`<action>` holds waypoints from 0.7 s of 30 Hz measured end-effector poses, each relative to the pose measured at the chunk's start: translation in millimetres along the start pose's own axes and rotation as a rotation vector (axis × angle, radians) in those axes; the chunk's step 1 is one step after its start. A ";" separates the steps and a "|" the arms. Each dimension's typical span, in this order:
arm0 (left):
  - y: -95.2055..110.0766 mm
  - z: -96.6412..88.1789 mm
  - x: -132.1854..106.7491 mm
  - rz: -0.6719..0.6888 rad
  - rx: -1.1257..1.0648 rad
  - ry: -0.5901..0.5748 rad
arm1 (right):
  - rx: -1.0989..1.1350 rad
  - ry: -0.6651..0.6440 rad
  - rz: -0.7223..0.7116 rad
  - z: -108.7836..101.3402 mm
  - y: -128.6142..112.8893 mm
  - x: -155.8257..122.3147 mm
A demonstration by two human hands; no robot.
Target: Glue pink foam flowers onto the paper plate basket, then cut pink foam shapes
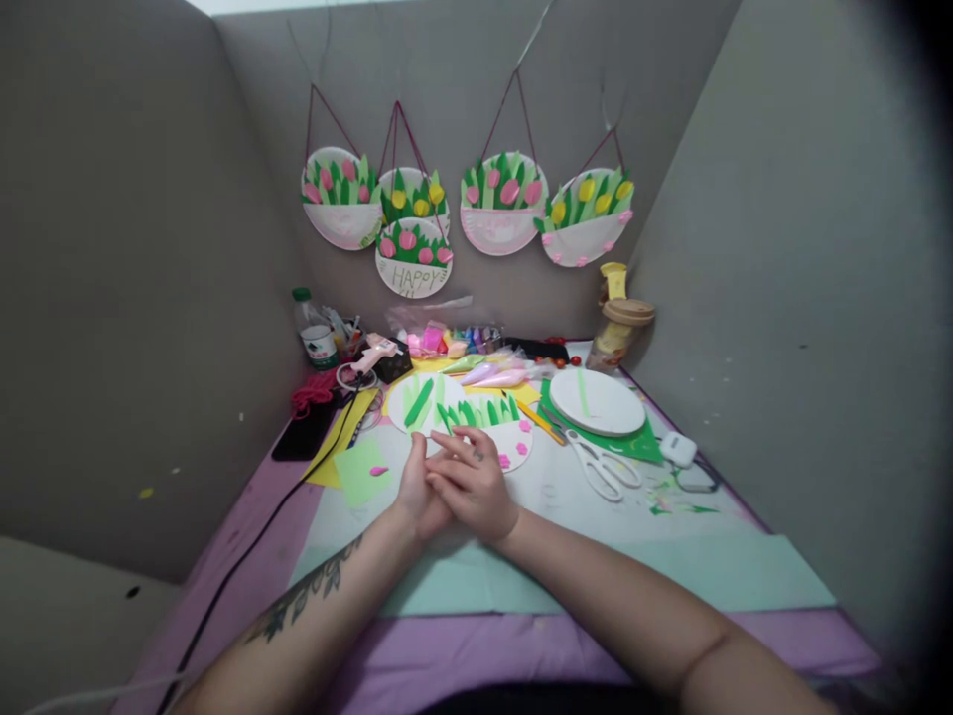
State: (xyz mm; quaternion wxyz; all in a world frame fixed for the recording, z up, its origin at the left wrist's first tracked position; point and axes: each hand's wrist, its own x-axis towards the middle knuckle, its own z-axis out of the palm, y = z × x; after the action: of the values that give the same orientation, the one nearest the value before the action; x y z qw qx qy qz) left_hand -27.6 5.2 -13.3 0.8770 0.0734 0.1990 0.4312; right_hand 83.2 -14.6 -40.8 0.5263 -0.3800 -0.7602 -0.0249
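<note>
My two hands meet over the middle of the table. My right hand (471, 481) lies across my left hand (415, 489), its fingers stretched out and pointing left. My left hand's fingers are straight and point up under it. Nothing shows in either hand. Just beyond the fingertips lies a paper-plate craft (513, 442) with green paper leaves and small pink flowers. A second plate (417, 402) with green strips lies to its left.
White scissors (605, 467) lie right of my hands, beside a stack of plain plates (597, 401) on green paper. A pink glue gun (374, 353), a bottle (317, 333), a black phone (302, 435) and craft scraps crowd the back. Several finished baskets (500, 204) hang on the wall.
</note>
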 end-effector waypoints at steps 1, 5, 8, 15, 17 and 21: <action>0.9 0.4 -0.2 -0.003 0.006 -0.007 | -0.010 0.015 0.016 -0.2 0.1 0.3; 10.5 1.9 -0.5 0.087 0.066 0.022 | 0.023 0.027 -0.004 -2.1 -2.3 0.2; 13.2 2.5 0.6 0.104 0.103 0.058 | 0.094 0.001 0.001 -0.9 -5.6 2.1; 8.6 8.7 6.1 0.134 0.059 0.071 | 0.152 -0.006 0.122 2.2 0.3 8.9; 10.9 6.2 6.7 0.159 0.020 0.070 | 0.133 -0.068 0.098 0.1 3.3 9.8; 15.4 -2.6 7.0 0.219 -0.036 -0.049 | 0.154 -0.205 0.065 -6.0 4.2 21.0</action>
State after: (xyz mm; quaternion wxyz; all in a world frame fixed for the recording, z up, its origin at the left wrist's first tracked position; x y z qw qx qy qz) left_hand -36.0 20.1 -13.0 0.8303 0.0896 0.1607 0.5261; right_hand 87.1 -2.6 -22.4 0.4742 -0.3634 -0.7970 0.0894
